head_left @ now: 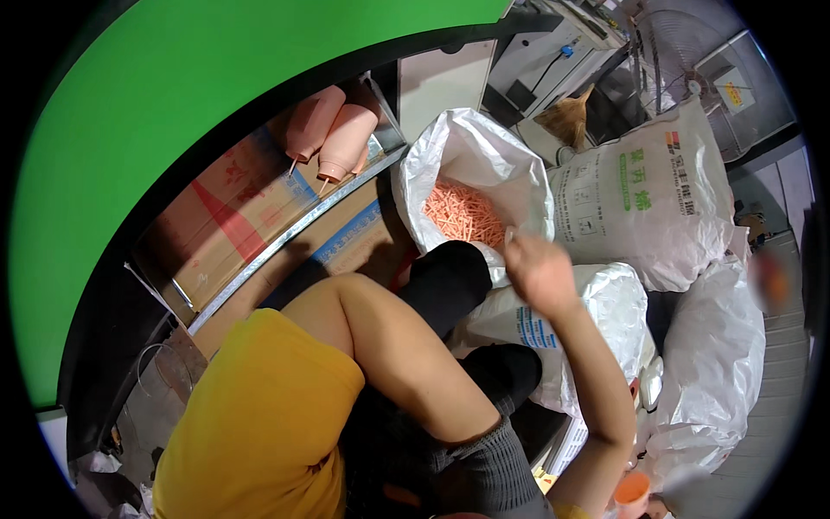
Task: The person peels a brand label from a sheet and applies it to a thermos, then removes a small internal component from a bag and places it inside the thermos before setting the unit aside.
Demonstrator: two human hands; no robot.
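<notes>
My right hand (540,272) is over the near rim of an open white woven bag (519,156), blurred, its fingers drawn together. A small pale spot shows at the fingertips; what they hold, if anything, I cannot make out. Inside the bag lies a heap of short thin orange-pink sticks (462,212). From a yellow sleeve (259,415) my left arm bends back toward my body. Grey ribbed knit (484,458) covers its far end, where my left hand's fingers cannot be made out.
A full white sack (640,199) leans right of the open bag; more white bags (713,372) lie nearer. Two pink bottle-shaped parts (346,143) with metal pins rest on cardboard (216,221) at left. A green panel (147,112) curves overhead; a fan (692,82) stands far right.
</notes>
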